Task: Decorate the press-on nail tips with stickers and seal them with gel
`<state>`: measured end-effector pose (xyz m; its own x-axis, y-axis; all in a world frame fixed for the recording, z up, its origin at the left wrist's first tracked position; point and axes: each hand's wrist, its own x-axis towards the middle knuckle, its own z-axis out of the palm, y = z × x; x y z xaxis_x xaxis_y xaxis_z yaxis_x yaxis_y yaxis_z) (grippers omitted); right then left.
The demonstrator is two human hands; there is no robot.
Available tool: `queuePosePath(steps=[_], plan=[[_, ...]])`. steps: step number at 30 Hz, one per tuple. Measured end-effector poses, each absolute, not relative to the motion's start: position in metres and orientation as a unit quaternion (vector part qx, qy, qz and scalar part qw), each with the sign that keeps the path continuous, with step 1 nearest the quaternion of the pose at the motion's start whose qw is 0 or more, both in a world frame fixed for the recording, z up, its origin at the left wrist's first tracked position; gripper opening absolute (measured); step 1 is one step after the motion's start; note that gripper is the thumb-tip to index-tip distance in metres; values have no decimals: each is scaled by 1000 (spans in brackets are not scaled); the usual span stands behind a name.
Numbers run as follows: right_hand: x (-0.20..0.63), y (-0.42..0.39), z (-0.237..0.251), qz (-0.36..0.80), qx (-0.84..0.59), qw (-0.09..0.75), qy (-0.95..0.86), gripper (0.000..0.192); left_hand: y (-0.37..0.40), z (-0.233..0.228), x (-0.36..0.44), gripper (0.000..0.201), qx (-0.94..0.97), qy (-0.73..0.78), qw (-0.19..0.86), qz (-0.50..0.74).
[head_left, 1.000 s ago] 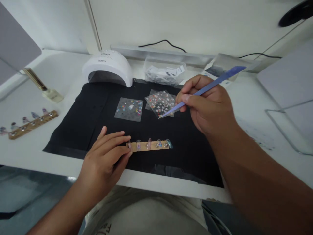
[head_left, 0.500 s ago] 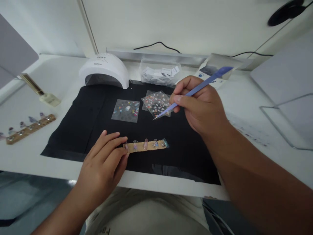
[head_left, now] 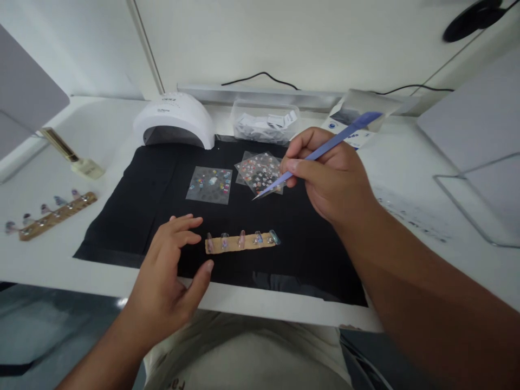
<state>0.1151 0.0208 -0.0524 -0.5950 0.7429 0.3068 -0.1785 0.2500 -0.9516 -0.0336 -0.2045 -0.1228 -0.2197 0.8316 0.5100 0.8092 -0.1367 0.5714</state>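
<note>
In my right hand (head_left: 333, 173), the fingers are closed round purple pointed tweezers (head_left: 335, 140), whose fine tip points down-left over the black cloth, beside the sticker sheets. My left hand (head_left: 168, 276) is open, thumb and fingers apart, just left of a tan display strip (head_left: 233, 244) and not touching it. Several decorated nail tips (head_left: 242, 238) stand in a row on that strip; the one at its right end leans outward. Beyond the strip lie a clear sticker sheet (head_left: 210, 185) and a stack of patterned nail sticker sheets (head_left: 260, 170), partly hidden by my right hand.
Black cloth (head_left: 134, 216) covers the middle of the white table. A white nail lamp (head_left: 174, 116) and a clear box of packets (head_left: 266, 122) stand behind it. At left are a polish bottle (head_left: 87, 167) and another strip of nail tips (head_left: 59, 216). An open carton (head_left: 353, 116) stands back right.
My left hand has let go of the strip's left end and drawn back slightly left, its thumb and fingers spreading. The right hand and tweezers have barely moved.
</note>
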Motion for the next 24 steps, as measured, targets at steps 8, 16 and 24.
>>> queuePosePath(steps=[8,16,24], plan=[[116,25,-60,551,-189,394,-711,12,-211,-125,-40,32,551,635,100,532],[117,34,-75,546,-222,401,-702,14,-156,-46,-93,22,590,700,108,388],[120,40,-101,506,-227,448,-701,18,-65,-76,-122,82,716,669,154,124]])
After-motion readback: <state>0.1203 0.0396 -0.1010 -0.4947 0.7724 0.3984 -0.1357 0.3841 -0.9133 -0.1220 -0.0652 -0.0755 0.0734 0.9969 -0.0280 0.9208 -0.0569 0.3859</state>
